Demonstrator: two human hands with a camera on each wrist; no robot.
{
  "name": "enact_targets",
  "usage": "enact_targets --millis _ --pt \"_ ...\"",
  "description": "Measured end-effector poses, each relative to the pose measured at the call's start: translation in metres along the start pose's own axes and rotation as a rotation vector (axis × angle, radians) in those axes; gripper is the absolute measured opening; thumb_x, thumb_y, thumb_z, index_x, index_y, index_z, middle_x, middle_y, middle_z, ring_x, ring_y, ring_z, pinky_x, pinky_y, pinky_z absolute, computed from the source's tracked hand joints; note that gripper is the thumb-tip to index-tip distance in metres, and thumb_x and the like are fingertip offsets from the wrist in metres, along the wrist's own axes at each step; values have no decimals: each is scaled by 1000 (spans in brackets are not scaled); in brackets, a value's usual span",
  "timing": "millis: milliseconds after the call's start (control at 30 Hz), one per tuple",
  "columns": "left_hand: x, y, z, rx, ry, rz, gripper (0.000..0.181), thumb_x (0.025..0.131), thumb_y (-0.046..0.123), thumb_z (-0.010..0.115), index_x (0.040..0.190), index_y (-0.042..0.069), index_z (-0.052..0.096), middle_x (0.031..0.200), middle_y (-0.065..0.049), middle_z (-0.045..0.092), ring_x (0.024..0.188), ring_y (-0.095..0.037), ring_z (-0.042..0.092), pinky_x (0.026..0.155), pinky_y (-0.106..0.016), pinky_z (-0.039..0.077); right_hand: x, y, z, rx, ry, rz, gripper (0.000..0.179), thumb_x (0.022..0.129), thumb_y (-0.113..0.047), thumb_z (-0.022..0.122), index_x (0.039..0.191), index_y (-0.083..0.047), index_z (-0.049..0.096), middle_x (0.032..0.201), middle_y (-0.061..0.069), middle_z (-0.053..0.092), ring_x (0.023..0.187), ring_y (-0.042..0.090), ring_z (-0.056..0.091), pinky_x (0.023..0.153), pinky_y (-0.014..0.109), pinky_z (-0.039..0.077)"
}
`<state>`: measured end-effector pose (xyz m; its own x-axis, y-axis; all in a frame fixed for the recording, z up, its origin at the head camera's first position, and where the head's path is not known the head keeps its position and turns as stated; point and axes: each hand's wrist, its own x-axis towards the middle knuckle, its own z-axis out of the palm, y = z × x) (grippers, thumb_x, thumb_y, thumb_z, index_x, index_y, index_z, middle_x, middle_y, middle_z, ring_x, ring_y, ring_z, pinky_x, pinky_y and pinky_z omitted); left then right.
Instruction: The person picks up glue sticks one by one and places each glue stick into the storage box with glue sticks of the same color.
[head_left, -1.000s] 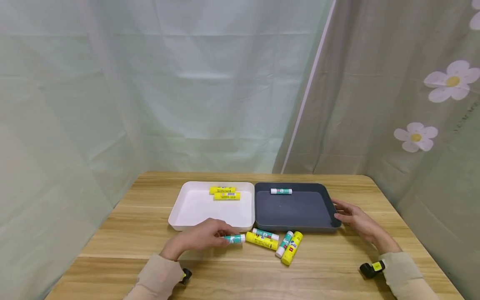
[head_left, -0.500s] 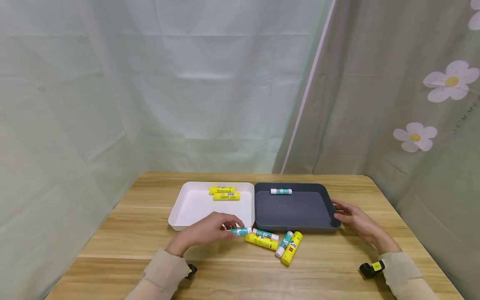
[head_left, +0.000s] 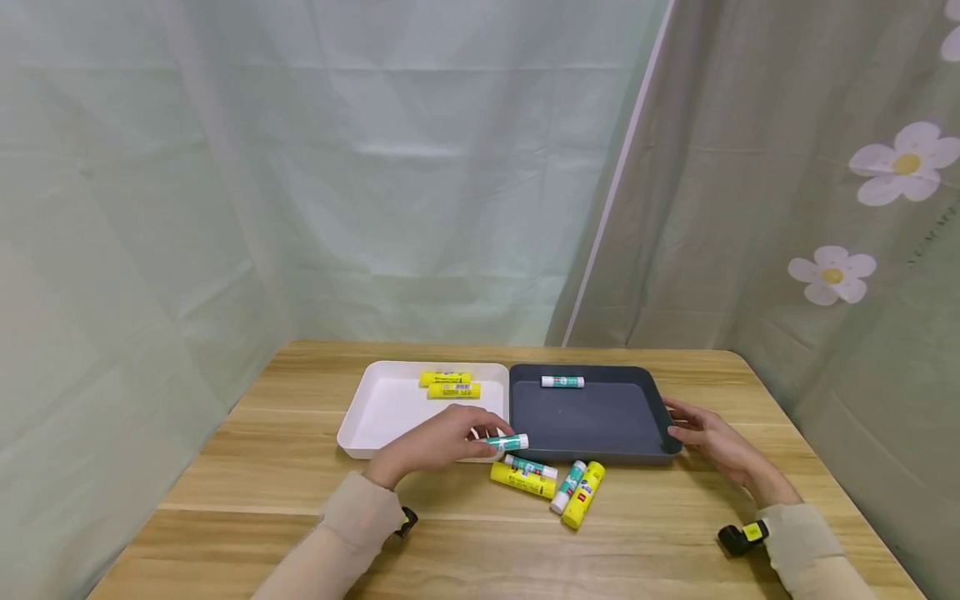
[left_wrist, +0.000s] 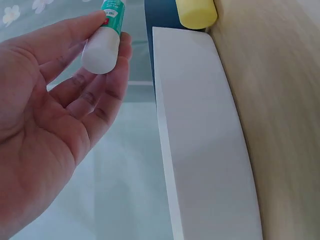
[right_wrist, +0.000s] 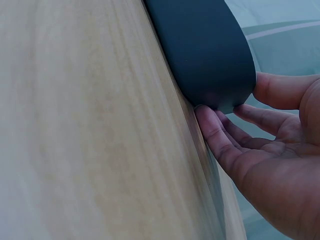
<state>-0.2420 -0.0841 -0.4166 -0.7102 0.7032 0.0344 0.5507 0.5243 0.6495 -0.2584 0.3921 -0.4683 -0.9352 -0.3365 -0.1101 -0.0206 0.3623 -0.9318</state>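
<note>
We see a teal-and-white glue stick (head_left: 507, 442) lying almost level in the air by the near rims, about where the white tray (head_left: 390, 417) meets the dark tray (head_left: 588, 421); whether it is over a rim or just in front, we cannot tell. Our left hand (head_left: 446, 433) is clamped on it, thumb against fingers near one end, so most of its length juts out toward the dark tray. That off-centre pinch, we judge, could let it swivel or slip, and if carried too low it could knock a rim. Our right hand (head_left: 712, 437) touches the outside of the dark tray's end wall, thumb and fingers apart; a harder push there might shove that tray into its neighbour.

Just below, a teal stick (head_left: 531, 467) lies against a yellow stick (head_left: 523, 481), and beside them lie another teal-and-yellow pair (head_left: 583, 495); we think a dropped tube could set these loose cylinders rolling. Two yellow tubes (head_left: 453, 391) lie in the white tray, one teal tube (head_left: 562, 382) in the dark one.

All this rests on a wood-grained bench (head_left: 435, 550). Around it we have pale hanging cloth (head_left: 450, 167), creased, and toward the right a greyer curtain with white flowers (head_left: 832, 275)
</note>
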Motion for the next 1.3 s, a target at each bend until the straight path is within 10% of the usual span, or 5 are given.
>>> enact_targets --millis 1300 --pt "79 25 -31 -20 -28 43 33 101 12 70 134 15 70 127 0 70 115 -19 65 91 -32 56 0 0 0 9 -1 12 72 107 -17 58 164 2 18 158 38 26 142 49 34 93 21 45"
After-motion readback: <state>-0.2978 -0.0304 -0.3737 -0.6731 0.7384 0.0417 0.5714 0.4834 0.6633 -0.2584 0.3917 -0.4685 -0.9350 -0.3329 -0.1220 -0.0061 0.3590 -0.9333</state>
